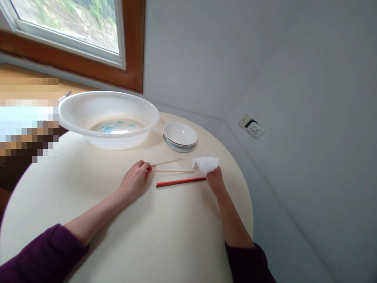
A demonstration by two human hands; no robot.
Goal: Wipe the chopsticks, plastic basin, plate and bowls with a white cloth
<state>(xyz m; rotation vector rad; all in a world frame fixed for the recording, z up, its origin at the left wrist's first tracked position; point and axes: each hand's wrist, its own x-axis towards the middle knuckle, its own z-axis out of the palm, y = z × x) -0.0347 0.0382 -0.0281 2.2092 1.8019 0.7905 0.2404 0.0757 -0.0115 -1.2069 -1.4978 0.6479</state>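
My left hand (138, 173) is closed at the near ends of two thin pale wooden chopsticks (172, 171), which spread apart to the right just over the table. In my right hand (215, 181) is a bunched white cloth (207, 164), its loose edge hanging to the left; it could be a paper towel. Red chopsticks (180, 182) lie below the pale ones, close together. Their right end reaches my right hand, and whether it touches them I cannot tell. My right fingertips are hidden by the cloth.
A large white plastic basin (118, 142) with some water and blue marks at its bottom stands at the back left of the round cream table (147, 236). Beside it sits a small white bowl (180, 133) stacked on another dish (180, 148). Walls and a socket (255, 129) lie beyond.
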